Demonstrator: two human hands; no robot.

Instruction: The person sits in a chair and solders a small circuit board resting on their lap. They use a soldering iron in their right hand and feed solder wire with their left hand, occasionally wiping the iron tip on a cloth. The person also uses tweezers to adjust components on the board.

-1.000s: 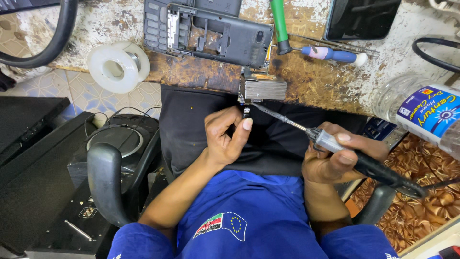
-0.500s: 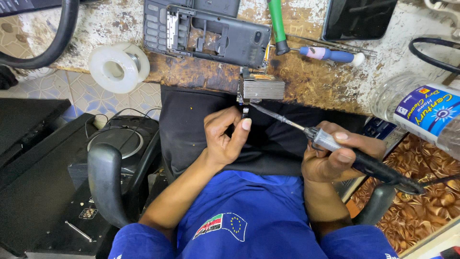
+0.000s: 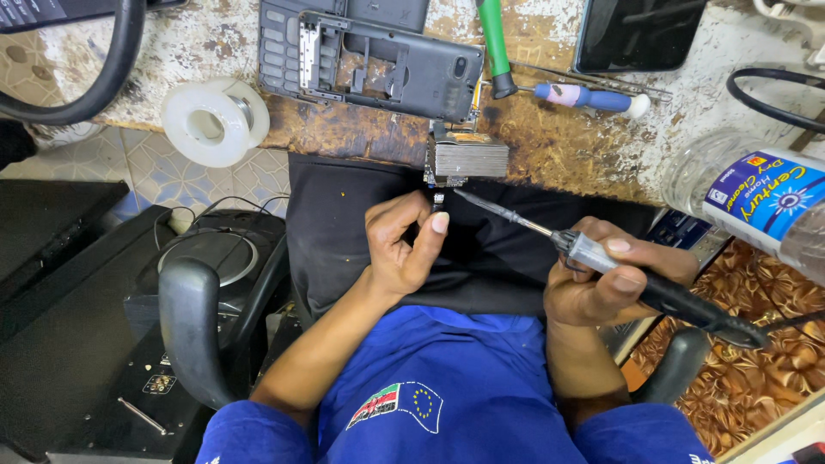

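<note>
A tiny part (image 3: pixel 438 200) is pinched in the left hand (image 3: pixel 402 245) just below the clamp (image 3: pixel 466 159) at the bench (image 3: pixel 361 137) edge, the iron (image 3: pixel 601 258), gripped by the right hand (image 3: pixel 614 288), pointing at it, with a phone frame (image 3: pixel 378 60), tape roll (image 3: pixel 215 120), screwdrivers (image 3: pixel 584 96) and bottle (image 3: pixel 756 202) around.

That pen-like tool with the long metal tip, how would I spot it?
Start at the worn bench edge, then drop to the right hand. The soldering iron lies in its grip: dark handle, thin metal tip aimed at the stacked block, unlike the screwdrivers lying on the bench.
</note>
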